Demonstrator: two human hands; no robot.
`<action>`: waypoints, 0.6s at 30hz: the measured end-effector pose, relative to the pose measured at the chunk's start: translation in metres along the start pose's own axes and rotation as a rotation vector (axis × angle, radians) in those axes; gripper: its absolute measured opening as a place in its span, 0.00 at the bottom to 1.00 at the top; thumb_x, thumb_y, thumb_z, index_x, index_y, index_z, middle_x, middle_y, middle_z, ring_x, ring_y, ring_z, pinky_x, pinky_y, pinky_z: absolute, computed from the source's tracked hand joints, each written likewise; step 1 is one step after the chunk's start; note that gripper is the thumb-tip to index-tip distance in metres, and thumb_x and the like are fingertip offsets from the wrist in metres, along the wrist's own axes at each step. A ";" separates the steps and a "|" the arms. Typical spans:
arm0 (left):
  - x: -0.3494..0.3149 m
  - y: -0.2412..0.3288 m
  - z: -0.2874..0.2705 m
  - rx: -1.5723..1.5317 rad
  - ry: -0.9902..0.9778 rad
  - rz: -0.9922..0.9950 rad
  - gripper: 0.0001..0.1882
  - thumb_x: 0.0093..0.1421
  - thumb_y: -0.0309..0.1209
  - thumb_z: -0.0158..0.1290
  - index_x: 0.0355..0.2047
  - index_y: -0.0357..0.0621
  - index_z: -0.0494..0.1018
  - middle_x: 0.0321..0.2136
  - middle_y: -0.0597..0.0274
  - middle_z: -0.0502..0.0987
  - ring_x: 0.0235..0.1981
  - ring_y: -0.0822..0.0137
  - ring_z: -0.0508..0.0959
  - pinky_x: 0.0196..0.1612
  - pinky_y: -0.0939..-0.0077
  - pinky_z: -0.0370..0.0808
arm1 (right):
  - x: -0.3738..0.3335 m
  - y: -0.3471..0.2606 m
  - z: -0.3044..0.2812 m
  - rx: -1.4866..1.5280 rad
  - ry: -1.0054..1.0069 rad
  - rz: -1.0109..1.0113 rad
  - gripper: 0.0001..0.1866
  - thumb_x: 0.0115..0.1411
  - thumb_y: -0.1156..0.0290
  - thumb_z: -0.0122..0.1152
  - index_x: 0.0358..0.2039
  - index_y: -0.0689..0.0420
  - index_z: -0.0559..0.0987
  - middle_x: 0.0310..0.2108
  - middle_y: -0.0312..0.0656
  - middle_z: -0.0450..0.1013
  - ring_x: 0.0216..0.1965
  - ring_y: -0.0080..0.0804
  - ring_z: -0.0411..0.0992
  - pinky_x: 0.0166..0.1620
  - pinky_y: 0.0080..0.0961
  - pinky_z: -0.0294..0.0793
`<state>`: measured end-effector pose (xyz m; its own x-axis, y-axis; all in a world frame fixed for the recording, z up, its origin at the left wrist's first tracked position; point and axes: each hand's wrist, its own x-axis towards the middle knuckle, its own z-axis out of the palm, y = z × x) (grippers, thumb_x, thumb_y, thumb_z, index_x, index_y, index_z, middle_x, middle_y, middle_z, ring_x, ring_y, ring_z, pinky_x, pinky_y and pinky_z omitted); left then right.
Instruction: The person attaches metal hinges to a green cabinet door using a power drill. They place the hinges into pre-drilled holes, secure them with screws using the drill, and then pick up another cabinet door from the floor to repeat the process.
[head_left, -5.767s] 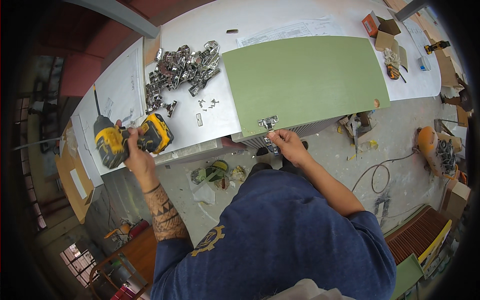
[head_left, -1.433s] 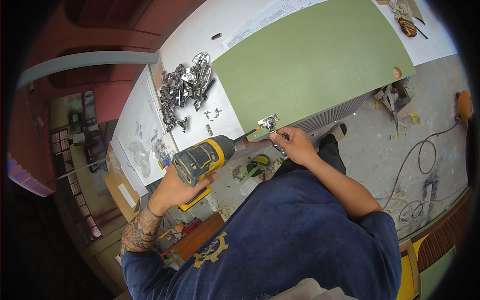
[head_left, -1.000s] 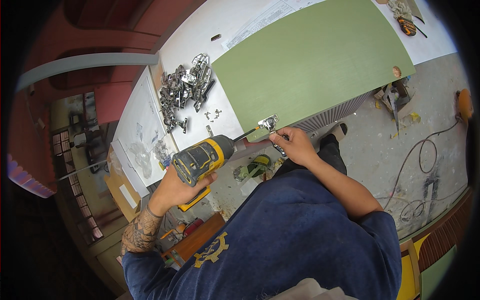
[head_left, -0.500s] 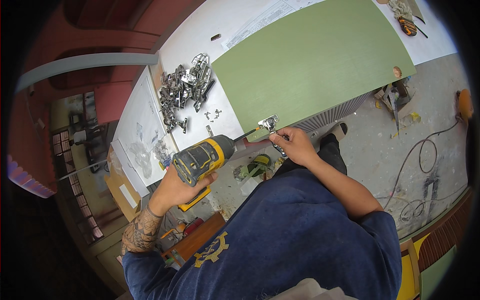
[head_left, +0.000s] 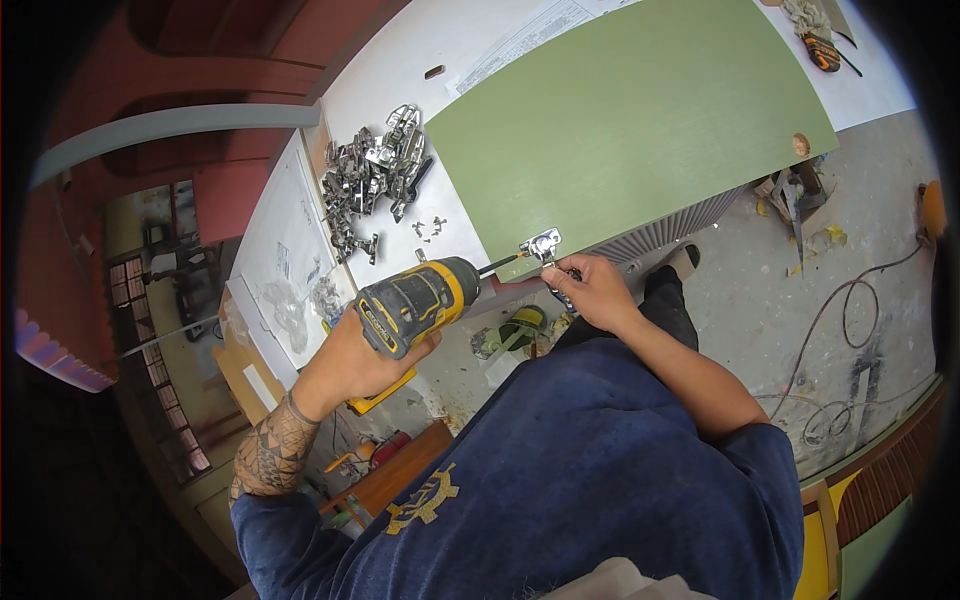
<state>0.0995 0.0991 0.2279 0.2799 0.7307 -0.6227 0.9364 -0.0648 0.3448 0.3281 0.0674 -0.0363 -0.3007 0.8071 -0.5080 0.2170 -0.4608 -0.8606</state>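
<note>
Yellow-and-black plastic cases the cordless drill point(head_left: 410, 308) in the left hand point(head_left: 362, 362), whose fingers wrap round its grip. Its long driver bit point(head_left: 502, 263) points toward the right hand point(head_left: 595, 293); whether the tip touches metal is too small to tell. That hand's thumb and forefinger pinch the arm of a concealed hinge point(head_left: 543, 243), its cup plate lying just beyond the fingertips on the near edge of a green panel point(head_left: 630, 130). Beyond the left hand lie loose screws point(head_left: 430, 230) and, farther off, heaped hinges point(head_left: 372, 175).
</note>
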 end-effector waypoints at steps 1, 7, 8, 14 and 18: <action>0.000 -0.001 0.000 0.014 -0.002 0.004 0.17 0.62 0.34 0.62 0.49 0.39 0.80 0.41 0.48 0.84 0.42 0.51 0.85 0.49 0.63 0.81 | 0.000 0.002 0.001 0.001 -0.001 -0.001 0.26 0.63 0.47 0.67 0.40 0.63 0.86 0.24 0.50 0.79 0.26 0.38 0.77 0.35 0.36 0.75; 0.003 -0.003 0.003 -0.037 -0.011 -0.001 0.17 0.62 0.33 0.61 0.50 0.39 0.80 0.41 0.48 0.84 0.42 0.51 0.85 0.49 0.63 0.81 | 0.001 0.002 0.000 -0.024 0.035 -0.057 0.26 0.63 0.47 0.67 0.40 0.63 0.86 0.25 0.50 0.79 0.28 0.39 0.78 0.36 0.37 0.75; 0.004 -0.003 0.003 -0.038 -0.010 -0.001 0.17 0.62 0.33 0.61 0.50 0.39 0.80 0.41 0.48 0.84 0.42 0.51 0.85 0.49 0.63 0.81 | 0.001 0.000 -0.001 -0.020 0.018 -0.028 0.26 0.63 0.47 0.67 0.39 0.63 0.86 0.26 0.50 0.80 0.28 0.40 0.78 0.37 0.37 0.75; 0.008 0.000 0.007 -0.053 -0.016 0.001 0.16 0.63 0.33 0.61 0.49 0.39 0.80 0.42 0.47 0.84 0.42 0.50 0.84 0.49 0.63 0.81 | 0.003 0.005 0.002 -0.009 0.044 -0.075 0.27 0.63 0.47 0.67 0.38 0.63 0.87 0.24 0.49 0.79 0.26 0.39 0.77 0.36 0.37 0.75; 0.003 -0.001 0.013 -0.138 0.004 -0.064 0.17 0.63 0.34 0.61 0.50 0.39 0.80 0.43 0.47 0.83 0.42 0.50 0.84 0.50 0.63 0.80 | 0.001 0.004 0.002 -0.015 0.040 -0.068 0.26 0.63 0.47 0.67 0.37 0.63 0.87 0.22 0.46 0.78 0.24 0.35 0.76 0.33 0.35 0.73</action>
<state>0.1020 0.0929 0.2162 0.2197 0.7328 -0.6440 0.9141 0.0760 0.3983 0.3270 0.0654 -0.0404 -0.2778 0.8507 -0.4462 0.2112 -0.3991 -0.8923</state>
